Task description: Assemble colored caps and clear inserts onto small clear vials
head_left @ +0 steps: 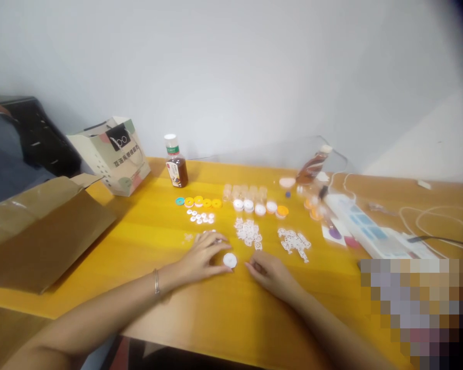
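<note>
My left hand (206, 257), a bracelet on its wrist, is low over the table with thumb and fingers apart. Its thumb tip meets the lower edge of a round white plastic disc (230, 260), and the index finger arches above it. To the right of the disc, my right hand (269, 272) is closed with curled fingers; whatever it may hold is hidden. Beyond the hands lie a pile of small white flat cut-out pieces (249, 232), a second such pile (294, 241) and several small white round pieces (201, 217).
Yellow and teal round caps (198, 201), white lidded clear containers (248, 205) and a brown-liquid bottle (176, 167) stand further back. A cardboard box (46, 236) and paper bag (116, 159) are left. At right are a tilted bottle (312, 165), a white-blue strip (364, 223) and cables.
</note>
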`<state>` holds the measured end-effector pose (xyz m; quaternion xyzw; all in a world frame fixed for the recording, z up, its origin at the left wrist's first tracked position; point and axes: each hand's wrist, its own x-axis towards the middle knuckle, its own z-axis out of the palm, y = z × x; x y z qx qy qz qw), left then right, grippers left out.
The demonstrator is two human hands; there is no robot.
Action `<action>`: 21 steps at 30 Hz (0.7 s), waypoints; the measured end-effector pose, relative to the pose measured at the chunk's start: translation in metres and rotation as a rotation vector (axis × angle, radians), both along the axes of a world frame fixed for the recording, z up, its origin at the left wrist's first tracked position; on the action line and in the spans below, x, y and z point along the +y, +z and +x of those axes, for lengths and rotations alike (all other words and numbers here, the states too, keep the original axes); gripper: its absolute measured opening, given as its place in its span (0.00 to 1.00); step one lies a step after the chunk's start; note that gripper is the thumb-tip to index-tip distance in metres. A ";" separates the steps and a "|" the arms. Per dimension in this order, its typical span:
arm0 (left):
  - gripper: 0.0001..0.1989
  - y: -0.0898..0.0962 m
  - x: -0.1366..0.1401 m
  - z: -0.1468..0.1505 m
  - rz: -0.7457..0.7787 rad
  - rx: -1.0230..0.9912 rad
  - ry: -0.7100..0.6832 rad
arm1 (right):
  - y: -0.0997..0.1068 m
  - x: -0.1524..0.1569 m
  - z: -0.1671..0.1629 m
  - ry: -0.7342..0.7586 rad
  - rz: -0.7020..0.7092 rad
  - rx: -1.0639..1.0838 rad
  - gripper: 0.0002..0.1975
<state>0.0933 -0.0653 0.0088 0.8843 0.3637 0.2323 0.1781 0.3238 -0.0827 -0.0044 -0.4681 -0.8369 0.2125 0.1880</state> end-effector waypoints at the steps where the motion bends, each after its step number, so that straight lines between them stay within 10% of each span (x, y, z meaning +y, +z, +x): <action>1: 0.19 0.004 0.003 -0.005 0.005 -0.014 0.020 | 0.000 0.000 0.000 0.005 -0.002 0.001 0.11; 11: 0.07 0.034 0.043 -0.104 -0.291 0.157 0.201 | 0.000 0.000 0.000 -0.003 0.003 0.033 0.12; 21: 0.06 0.022 0.036 -0.087 -0.283 0.248 0.188 | 0.002 0.000 -0.001 -0.012 -0.009 0.011 0.12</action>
